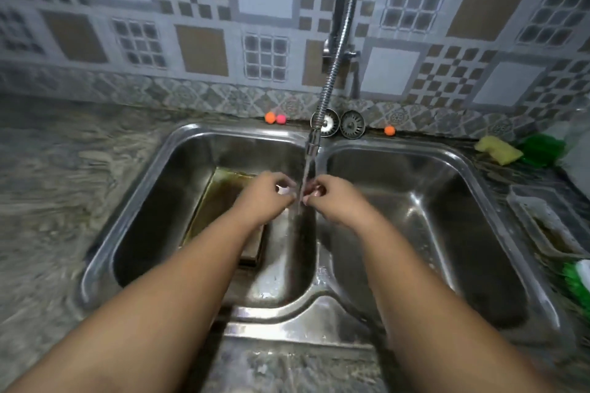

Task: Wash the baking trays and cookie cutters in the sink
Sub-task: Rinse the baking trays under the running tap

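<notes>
Here we are at the rinsing step: water (305, 179) runs from the nozzle of the flexible tap (332, 73) down into the left basin of the double sink (191, 132), close to the divider. We hold both hands in that stream. The left grip (268, 198) and the right grip (335, 201) meet at the water with fingers curled inward, fingertips nearly touching. Something small and pale shows at the fingertips, perhaps a cookie cutter, but the blur is too heavy. We cannot tell whether the grips pinch a piece or only rub against each other.

The baking tray (214, 201) lies in the left basin, under and behind our left wrist, with its brown-stained inside facing up. It looks unwashed, so we judge the task to be far from done. A second, paler rectangular tray (542, 226) sits on the table (48, 185) at the right of the sink. The yellow sponge (498, 150) and a green scrubber (539, 150) lie beyond the right basin, well apart from our hands.

Next, we think, comes scrubbing. That calls for the right grip to leave the stream, reach across the right basin for the sponge, and bring it to the stained tray. Meanwhile the left grip would tilt the tray toward the water. Wet metal will be slippery, so a firm hold on the rim matters.
</notes>
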